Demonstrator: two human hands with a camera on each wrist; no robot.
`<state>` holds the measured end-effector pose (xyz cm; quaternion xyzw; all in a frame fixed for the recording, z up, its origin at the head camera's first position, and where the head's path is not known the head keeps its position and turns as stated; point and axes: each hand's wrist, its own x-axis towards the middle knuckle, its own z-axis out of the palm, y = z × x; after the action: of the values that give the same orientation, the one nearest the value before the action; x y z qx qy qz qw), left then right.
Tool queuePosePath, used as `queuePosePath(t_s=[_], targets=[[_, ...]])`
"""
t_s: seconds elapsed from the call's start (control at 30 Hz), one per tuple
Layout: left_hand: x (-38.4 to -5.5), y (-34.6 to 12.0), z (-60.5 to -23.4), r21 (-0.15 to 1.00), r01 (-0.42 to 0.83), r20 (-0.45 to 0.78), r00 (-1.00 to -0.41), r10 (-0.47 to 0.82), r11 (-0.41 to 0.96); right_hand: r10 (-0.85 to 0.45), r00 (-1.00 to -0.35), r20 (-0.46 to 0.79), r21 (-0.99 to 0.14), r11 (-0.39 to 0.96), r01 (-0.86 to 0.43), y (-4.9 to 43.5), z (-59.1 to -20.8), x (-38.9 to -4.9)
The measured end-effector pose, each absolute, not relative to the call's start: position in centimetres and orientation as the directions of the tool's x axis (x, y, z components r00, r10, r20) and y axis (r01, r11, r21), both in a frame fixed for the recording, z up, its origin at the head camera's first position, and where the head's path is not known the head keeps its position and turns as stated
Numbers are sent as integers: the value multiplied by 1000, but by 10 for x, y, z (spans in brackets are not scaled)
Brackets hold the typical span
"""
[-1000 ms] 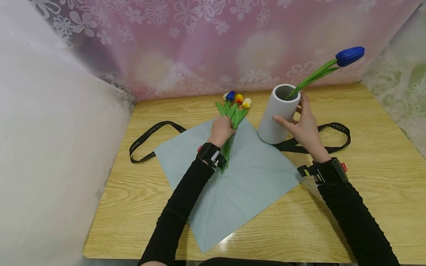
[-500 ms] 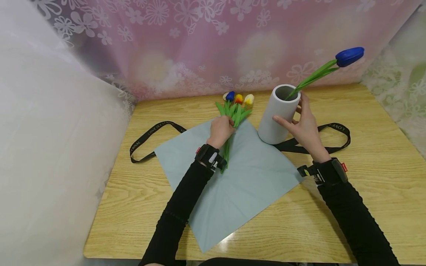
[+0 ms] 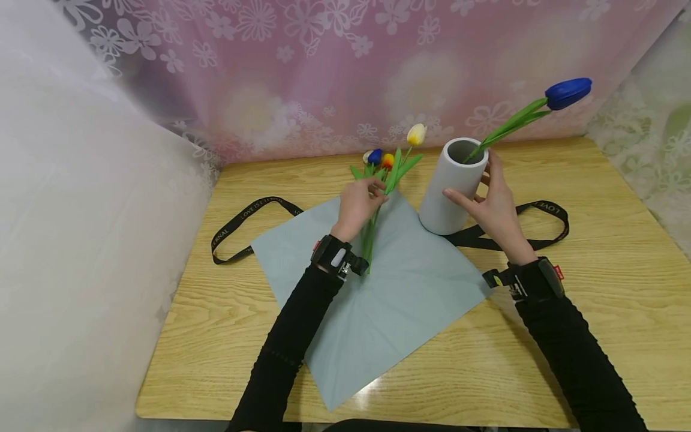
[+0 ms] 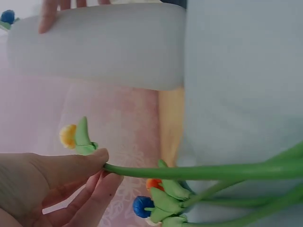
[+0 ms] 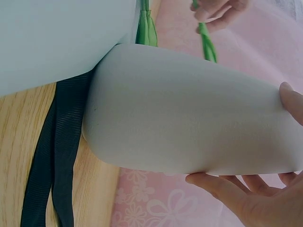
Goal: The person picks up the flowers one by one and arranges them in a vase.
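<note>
My left hand (image 3: 360, 204) pinches the green stem of a yellow-and-white tulip (image 3: 416, 135) between thumb and fingertips. Its bloom stands higher than the other tulips, and the stem (image 4: 213, 171) runs across the left wrist view. Below it, a blue tulip (image 4: 142, 207) and an orange-red tulip (image 4: 154, 183) lie on the pale blue wrapping sheet (image 3: 410, 288), a whitish bloom beside them. My right hand (image 3: 495, 210) grips the white vase (image 3: 447, 198) near its top, thumb in front and fingers behind. From the vase mouth a blue tulip (image 3: 568, 93) leans out to the right.
Under the sheet and vase runs a black lettered ribbon (image 5: 66, 142), looping out on the left and right. All of it lies on the wooden table (image 3: 216, 348). A pink floral curtain (image 3: 324, 72) hangs behind the table's back edge.
The left hand has taken the yellow-and-white tulip and raised it up from the other flowers, its bloom moving up and slightly right. The right hand and the vase have stayed put.
</note>
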<state>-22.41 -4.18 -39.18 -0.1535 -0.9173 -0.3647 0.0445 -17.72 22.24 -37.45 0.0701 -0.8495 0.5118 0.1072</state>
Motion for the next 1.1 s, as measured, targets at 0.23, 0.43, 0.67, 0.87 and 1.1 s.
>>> queuePosePath(t_s=[0.23, 0.43, 0.67, 0.87, 1.1], targets=[[-223, -43, -382, 711, 377, 296, -926, 233, 593, -8, -968, 251, -856, 465, -226, 222, -374, -178], [-224, -43, -375, 846, 370, 307, -927, 215, 385, -9, -968, 250, -859, 460, -226, 223, -374, -178], [-225, -45, -365, 897, 372, 335, -925, 183, 238, -8, -969, 248, -855, 468, -223, 223, -374, -178], [-225, -44, -352, 881, 449, 420, -888, 188, 149, -4, -969, 247, -855, 470, -220, 223, -374, -177], [-224, -35, -324, 838, 535, 519, -843, 143, 110, -5, -968, 249, -854, 471, -222, 222, -374, -177]])
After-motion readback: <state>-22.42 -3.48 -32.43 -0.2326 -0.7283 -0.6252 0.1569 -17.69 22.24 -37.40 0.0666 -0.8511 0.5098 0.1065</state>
